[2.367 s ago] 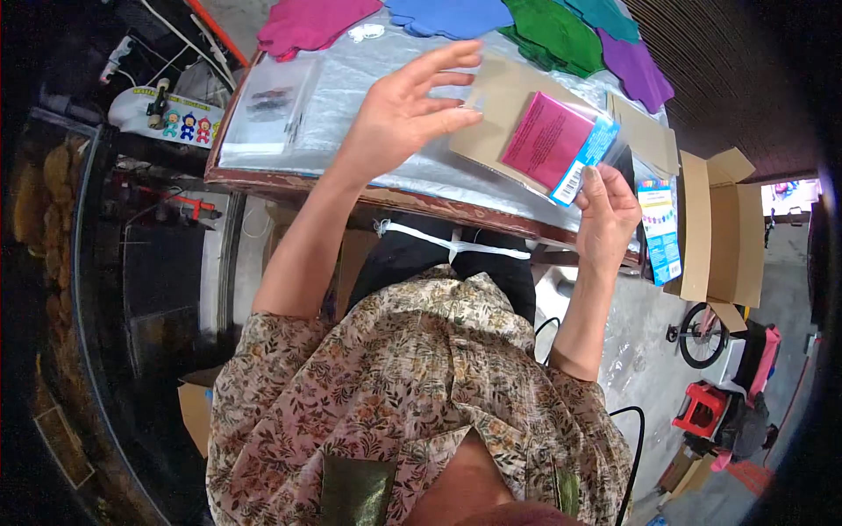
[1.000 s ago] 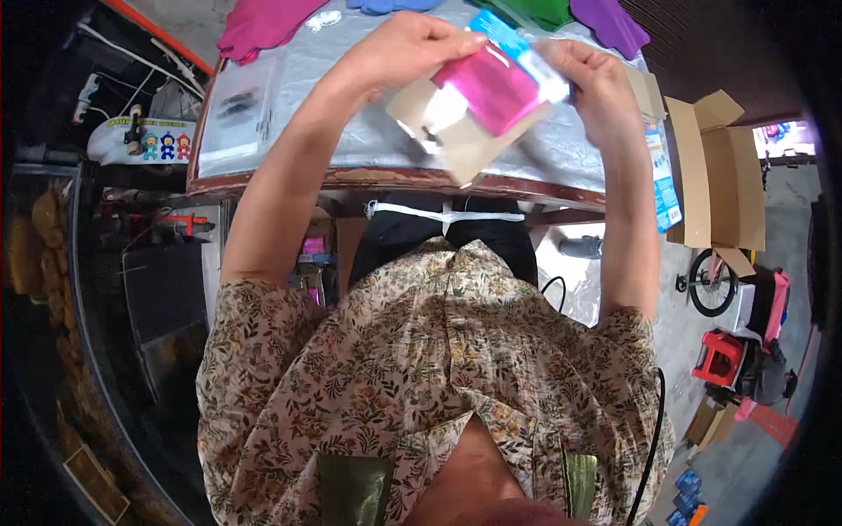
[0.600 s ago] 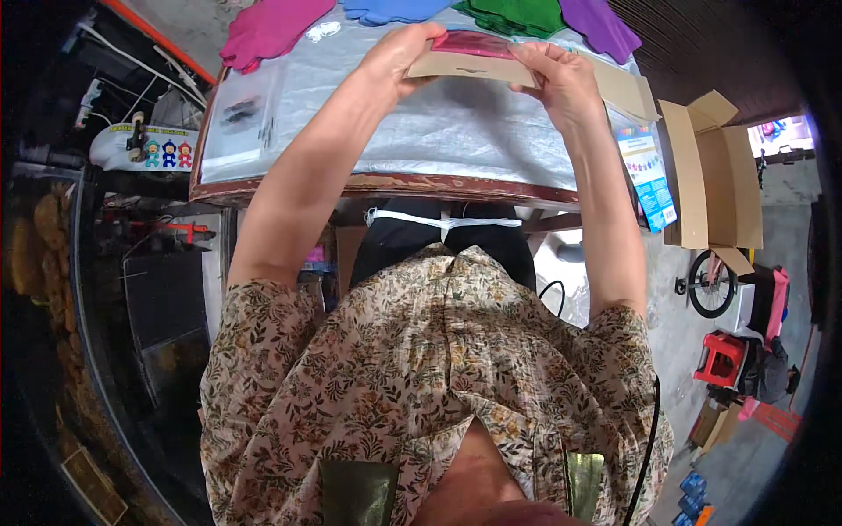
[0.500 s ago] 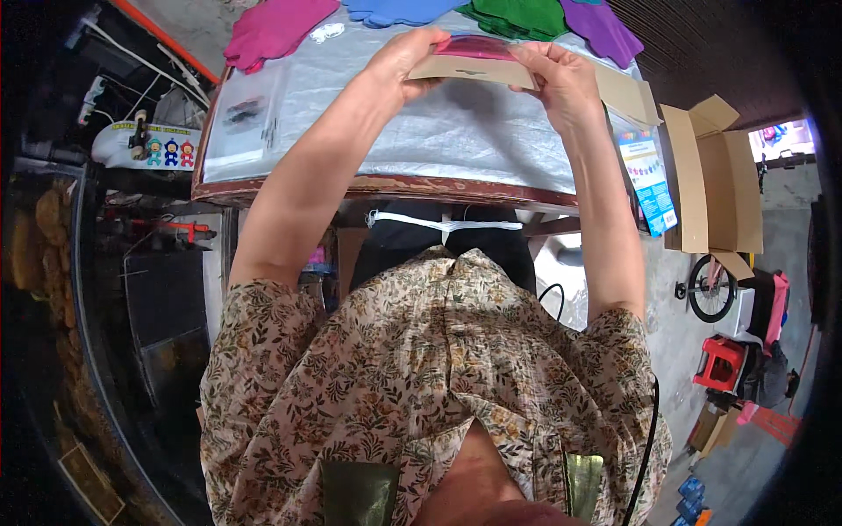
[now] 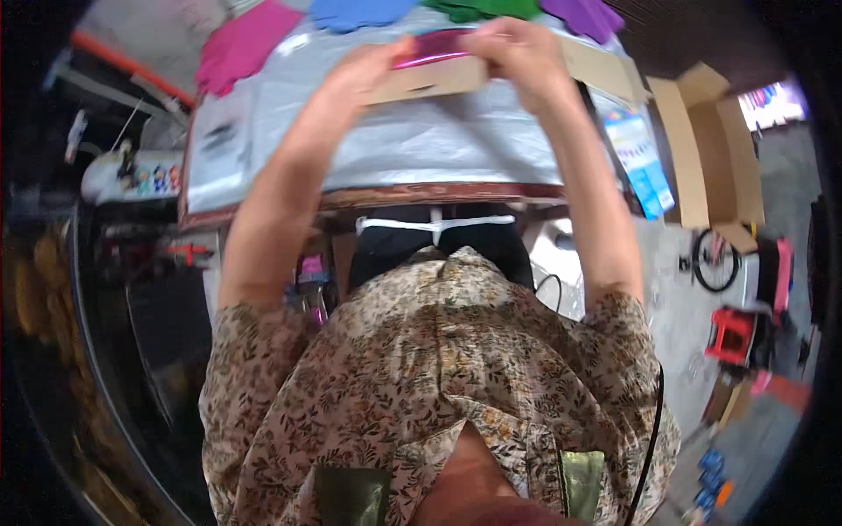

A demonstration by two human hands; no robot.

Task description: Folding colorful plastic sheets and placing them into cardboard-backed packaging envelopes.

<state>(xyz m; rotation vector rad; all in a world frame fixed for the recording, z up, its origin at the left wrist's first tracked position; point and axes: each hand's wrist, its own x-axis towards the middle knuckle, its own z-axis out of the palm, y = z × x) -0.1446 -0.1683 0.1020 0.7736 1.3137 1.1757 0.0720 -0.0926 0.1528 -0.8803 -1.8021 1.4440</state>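
- Over the far half of the bench, both hands hold one thing up between them: a flat brown cardboard backing card with a shiny magenta packet lying along its top edge.
- At the card's left end, the left hand has its fingers pressed together, pinching card and packet; the right hand closes over the right end, its fingers curled around the same edge.
- Card and packet sit just above the bench's silvery sheet, apart from it as far as the view shows.
- By my reading, the step in hand is mating the packet to the card, edges lined up.
- A next move would call for a steady two-handed pinch so the slick packet does not slide.
- Beyond them lie coloured felt shapes; an open cardboard box stands right of the bench.
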